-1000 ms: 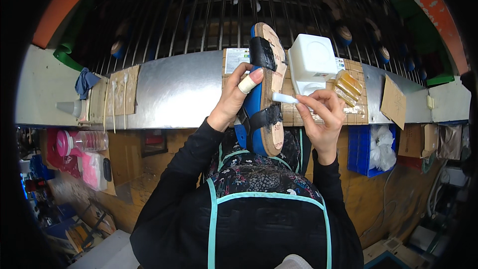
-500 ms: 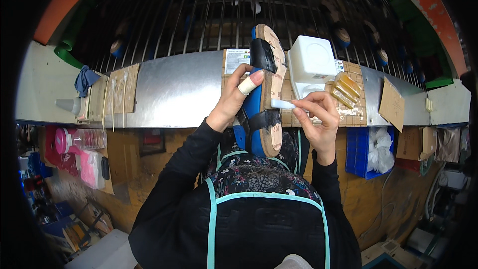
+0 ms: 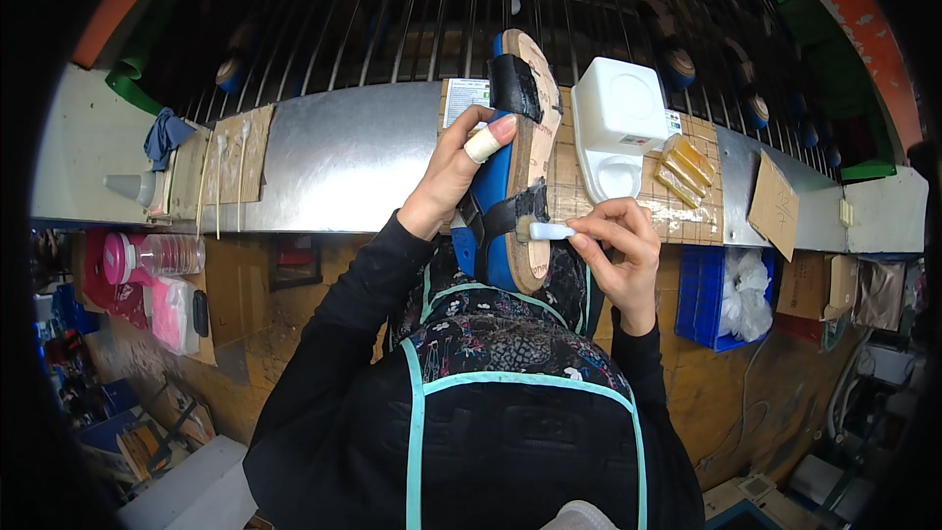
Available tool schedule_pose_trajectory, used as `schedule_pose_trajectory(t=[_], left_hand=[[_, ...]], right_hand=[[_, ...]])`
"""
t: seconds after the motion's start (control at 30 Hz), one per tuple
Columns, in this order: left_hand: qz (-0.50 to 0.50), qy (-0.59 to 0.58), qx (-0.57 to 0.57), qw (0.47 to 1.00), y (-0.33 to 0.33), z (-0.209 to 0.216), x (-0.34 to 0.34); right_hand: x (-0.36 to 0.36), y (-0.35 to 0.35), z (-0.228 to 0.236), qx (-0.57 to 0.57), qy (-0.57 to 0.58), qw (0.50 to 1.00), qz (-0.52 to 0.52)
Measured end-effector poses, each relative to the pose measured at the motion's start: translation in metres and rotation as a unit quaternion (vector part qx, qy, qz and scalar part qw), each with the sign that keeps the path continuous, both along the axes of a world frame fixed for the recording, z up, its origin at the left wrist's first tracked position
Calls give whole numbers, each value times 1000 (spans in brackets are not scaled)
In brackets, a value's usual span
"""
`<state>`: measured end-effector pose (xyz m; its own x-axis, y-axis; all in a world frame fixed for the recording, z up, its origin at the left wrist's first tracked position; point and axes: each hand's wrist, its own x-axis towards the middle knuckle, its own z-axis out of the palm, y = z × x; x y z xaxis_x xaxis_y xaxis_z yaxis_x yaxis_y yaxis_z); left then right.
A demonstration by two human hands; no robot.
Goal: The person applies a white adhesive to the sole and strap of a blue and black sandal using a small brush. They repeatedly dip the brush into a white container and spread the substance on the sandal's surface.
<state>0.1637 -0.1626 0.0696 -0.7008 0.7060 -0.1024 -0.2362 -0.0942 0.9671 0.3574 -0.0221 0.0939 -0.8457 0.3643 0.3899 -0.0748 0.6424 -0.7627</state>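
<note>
My left hand (image 3: 446, 177), its thumb wrapped in a whitish bandage, grips a sandal (image 3: 542, 149) by its side. The sandal stands lengthwise with its pale, printed underside turned to the right. Blue shows along its left side, and black straps (image 3: 514, 86) fold over onto the underside at two places. In my right hand (image 3: 628, 253), a small white brush (image 3: 549, 232) is pinched between thumb and fingers. Its bristle end touches the sandal's underside by the lower strap's end. Part of the sandal's left side is hidden behind my left hand.
Beyond the sandal, a white plastic container (image 3: 618, 103) stands on cardboard beside yellowish blocks (image 3: 684, 172). A metal ledge (image 3: 343, 157) runs crosswise before a rack of rods (image 3: 392, 29). Thin sticks lie on cardboard (image 3: 257, 142) at left. A blue crate (image 3: 699, 299) holds plastic bags at right.
The brush in my right hand has moved down the sandal's underside, from between the straps to the lower strap's end. The sandal has shifted slightly upward in view, still in my left hand.
</note>
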Motion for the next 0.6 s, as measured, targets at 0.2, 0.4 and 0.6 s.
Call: schedule_pose_trajectory(t=[0.2,0.4,0.6], left_hand=[[-25,-17,2,1000,2,3,2],[-47,-70,40,996,-2,4,8],[19,-53,-6,998,-12,0,6]], right_hand=[[-6,15,6,-30,62,994,84],[-17,3,-8,-126,68,989,-43],[13,-5,-8,-175,24,984,18]])
